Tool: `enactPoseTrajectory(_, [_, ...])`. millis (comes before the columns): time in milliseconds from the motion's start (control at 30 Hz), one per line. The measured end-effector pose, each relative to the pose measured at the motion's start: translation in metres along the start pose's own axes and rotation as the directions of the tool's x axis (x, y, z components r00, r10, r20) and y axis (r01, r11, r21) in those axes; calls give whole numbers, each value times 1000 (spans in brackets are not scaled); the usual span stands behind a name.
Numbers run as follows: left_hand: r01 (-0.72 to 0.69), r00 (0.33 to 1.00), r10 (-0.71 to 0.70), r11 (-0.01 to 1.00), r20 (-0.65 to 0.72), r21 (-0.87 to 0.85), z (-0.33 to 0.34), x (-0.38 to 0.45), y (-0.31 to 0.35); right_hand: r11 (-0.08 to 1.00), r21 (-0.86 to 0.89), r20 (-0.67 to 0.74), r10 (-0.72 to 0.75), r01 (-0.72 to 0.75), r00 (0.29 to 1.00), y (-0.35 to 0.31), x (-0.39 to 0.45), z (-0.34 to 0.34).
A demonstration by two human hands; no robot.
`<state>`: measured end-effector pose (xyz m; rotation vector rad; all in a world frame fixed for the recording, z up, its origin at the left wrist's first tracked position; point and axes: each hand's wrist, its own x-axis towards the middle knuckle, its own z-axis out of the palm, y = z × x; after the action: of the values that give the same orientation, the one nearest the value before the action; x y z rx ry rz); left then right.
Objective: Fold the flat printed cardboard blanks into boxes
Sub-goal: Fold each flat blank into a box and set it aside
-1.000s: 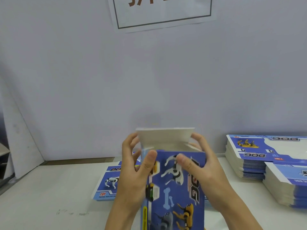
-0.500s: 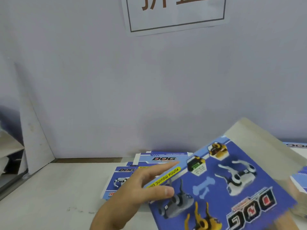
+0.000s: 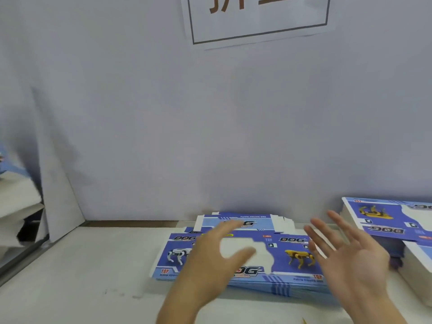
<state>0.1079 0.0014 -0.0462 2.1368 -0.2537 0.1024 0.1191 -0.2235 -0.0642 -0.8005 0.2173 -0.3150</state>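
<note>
Both hands are empty, fingers spread and nearly straight. The left hand (image 3: 211, 258) hovers palm-down over the low stack of flat blanks (image 3: 278, 260), which lies on the white desk (image 3: 81, 277) against the grey wall (image 3: 210, 125); whether it touches the top sheet cannot be told. The right hand (image 3: 355, 260) is held palm-up, tilted, above the stack's right end, gripping nothing. A taller pile of blanks (image 3: 385, 220) sits to the right, near the wall. A paper sign (image 3: 257, 17) hangs on the wall above.
</note>
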Motion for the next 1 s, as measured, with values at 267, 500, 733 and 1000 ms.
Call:
enactPoseTrajectory(267, [159,959,-254,846,123,509,23,7,-31,948,-316,48,-32,46,998,9,1,6])
enactPoseTrajectory(500, [26,997,-61,824,42,566,21,9,-27,746,-480,167,-439,462,883,9,-7,16])
enactPoseTrajectory(733, [-74,808,263,933,-527,352,20,11,-17,524,-627,316,-505,577,803,16,-23,37])
enactPoseTrajectory(1000, [-416,886,438,896,-152,153,41,9,21,927,-302,364,-103,222,926,41,-22,53])
